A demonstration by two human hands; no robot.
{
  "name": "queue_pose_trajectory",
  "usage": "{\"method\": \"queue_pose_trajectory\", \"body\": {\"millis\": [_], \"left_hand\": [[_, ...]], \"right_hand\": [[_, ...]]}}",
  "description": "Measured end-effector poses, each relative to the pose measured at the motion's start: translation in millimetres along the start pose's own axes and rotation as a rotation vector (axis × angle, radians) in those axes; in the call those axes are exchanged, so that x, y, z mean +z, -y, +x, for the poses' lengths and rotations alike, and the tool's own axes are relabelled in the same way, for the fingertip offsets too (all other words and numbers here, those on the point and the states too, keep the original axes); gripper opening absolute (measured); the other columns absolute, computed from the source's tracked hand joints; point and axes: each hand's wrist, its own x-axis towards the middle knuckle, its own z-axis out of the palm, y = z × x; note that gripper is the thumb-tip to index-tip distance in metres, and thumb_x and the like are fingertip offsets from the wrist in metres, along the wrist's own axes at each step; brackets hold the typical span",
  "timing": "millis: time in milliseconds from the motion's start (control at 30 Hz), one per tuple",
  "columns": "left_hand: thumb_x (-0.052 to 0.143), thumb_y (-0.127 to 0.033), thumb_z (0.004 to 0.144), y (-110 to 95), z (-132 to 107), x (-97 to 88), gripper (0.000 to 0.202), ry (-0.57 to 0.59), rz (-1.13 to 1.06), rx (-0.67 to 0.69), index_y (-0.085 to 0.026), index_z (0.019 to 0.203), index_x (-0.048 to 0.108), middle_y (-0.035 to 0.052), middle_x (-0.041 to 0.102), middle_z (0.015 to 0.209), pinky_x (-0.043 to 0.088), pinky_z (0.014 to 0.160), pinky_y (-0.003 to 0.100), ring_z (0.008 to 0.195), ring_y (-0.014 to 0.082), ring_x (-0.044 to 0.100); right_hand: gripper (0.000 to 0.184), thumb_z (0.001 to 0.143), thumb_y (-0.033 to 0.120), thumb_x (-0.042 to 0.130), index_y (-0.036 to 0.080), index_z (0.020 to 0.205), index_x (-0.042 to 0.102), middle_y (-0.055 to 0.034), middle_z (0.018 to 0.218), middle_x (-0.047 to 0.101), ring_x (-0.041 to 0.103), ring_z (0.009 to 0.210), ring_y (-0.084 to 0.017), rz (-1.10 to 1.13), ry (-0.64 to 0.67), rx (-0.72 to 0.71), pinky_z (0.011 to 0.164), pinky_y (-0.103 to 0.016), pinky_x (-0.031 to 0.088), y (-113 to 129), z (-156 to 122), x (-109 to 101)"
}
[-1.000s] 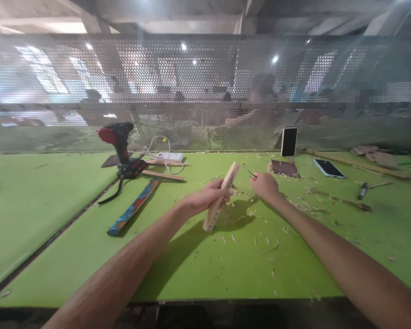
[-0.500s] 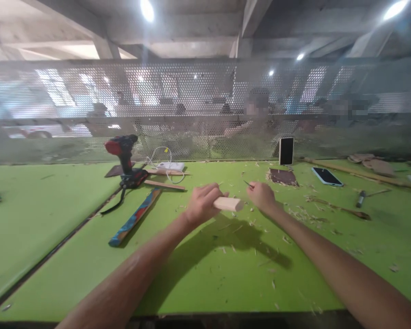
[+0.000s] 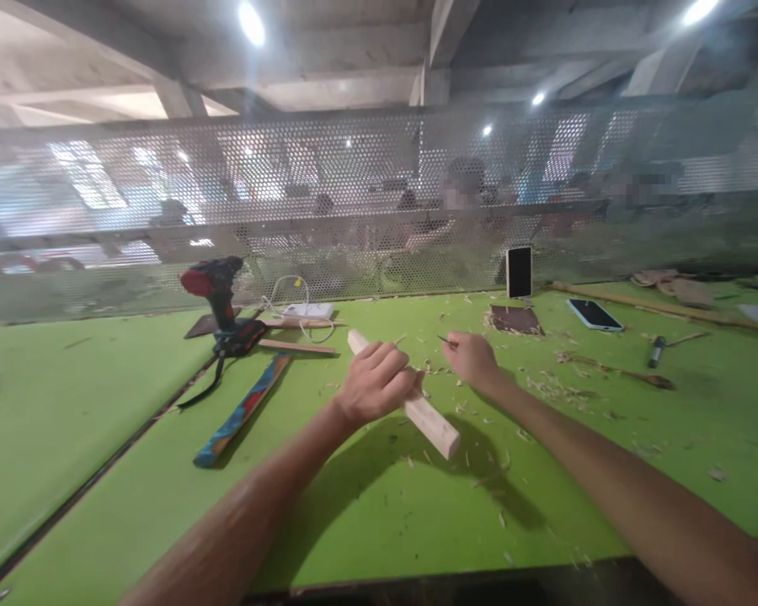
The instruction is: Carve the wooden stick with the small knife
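Note:
My left hand [image 3: 376, 383] is closed around a pale wooden stick [image 3: 433, 425] with flat-cut sides. The stick slants above the table, its far end up and left of my knuckles and its near end down to the right. To its right, apart from the wood, my right hand [image 3: 471, 360] is closed on a small knife [image 3: 445, 342]. Only a thin dark blade tip shows; the handle is hidden in my fist. Pale wood shavings [image 3: 556, 387] lie scattered under and around both hands on the green table [image 3: 366, 522].
Left of my hands stand a cordless drill [image 3: 221, 307] and a blue patterned strip [image 3: 243, 412]. A white power strip [image 3: 306, 313] lies behind. To the right are an upright phone [image 3: 519, 272], a flat phone [image 3: 595, 315], sandpaper [image 3: 515, 320] and a marker [image 3: 656, 351]. A perforated screen [image 3: 354, 227] borders the back.
My left hand has turned the wooden stick, so its near end now points down toward me and its far end shows. My right hand still grips the knife. The view has shifted slightly.

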Motion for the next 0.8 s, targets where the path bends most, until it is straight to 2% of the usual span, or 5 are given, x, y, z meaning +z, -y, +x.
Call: {"method": "queue_pose_trajectory", "body": {"millis": [100,233,433,667,800], "left_hand": [[0.058,-0.036,0.096,2.2,-1.6,3.4,0.04,-0.027,0.019,0.073,-0.025,0.061,0.042,0.0014,0.042,0.062,0.043,0.063,0.036,0.062,0.0191,0.044],[0.062,-0.036,0.095,5.1,-4.4,9.1,0.039,-0.16,-0.01,0.076,-0.025,0.063,0.042,0.0022,0.045,0.065,0.043,0.061,0.035,0.065,0.0197,0.044],[0.065,-0.05,0.095,3.6,-8.5,11.9,0.043,-0.215,-0.061,0.043,-0.026,0.067,0.042,0.0013,0.045,0.066,0.038,0.054,0.03,0.06,0.0171,0.043],[0.057,-0.029,0.103,3.7,-3.5,16.4,0.025,-0.602,0.127,0.502,-0.022,0.082,0.045,-0.0041,0.05,0.065,0.027,0.044,0.023,0.049,0.0092,0.041],[0.053,-0.027,0.105,4.5,-2.3,12.6,0.022,-0.568,0.158,0.538,-0.022,0.086,0.043,-0.004,0.052,0.066,0.03,0.045,0.023,0.05,0.0093,0.043]], "right_hand": [[0.031,0.096,0.016,0.048,0.021,0.066,0.057,-0.0002,0.054,0.053,0.049,0.044,-0.014,0.01,0.004,-0.006,0.048,-0.027,0.041,2.7,-2.0,0.2],[0.032,0.097,0.016,0.045,0.022,0.068,0.056,-0.001,0.055,0.055,0.047,0.043,-0.014,0.039,0.014,0.004,0.044,-0.027,0.04,3.0,-4.5,2.4],[0.031,0.096,0.016,0.044,0.021,0.069,0.057,-0.0021,0.056,0.056,0.044,0.042,-0.013,0.086,0.022,0.015,0.042,-0.027,0.037,2.0,-5.9,4.0],[0.031,0.095,0.015,0.045,0.021,0.065,0.053,-0.0012,0.053,0.051,0.043,0.041,-0.012,0.114,0.012,0.018,0.041,-0.027,0.036,-0.6,-3.5,7.5],[0.031,0.096,0.019,0.047,0.023,0.065,0.052,-0.0011,0.053,0.05,0.042,0.043,-0.013,0.117,0.011,-0.003,0.043,-0.027,0.036,-2.7,-3.8,9.7]]}}
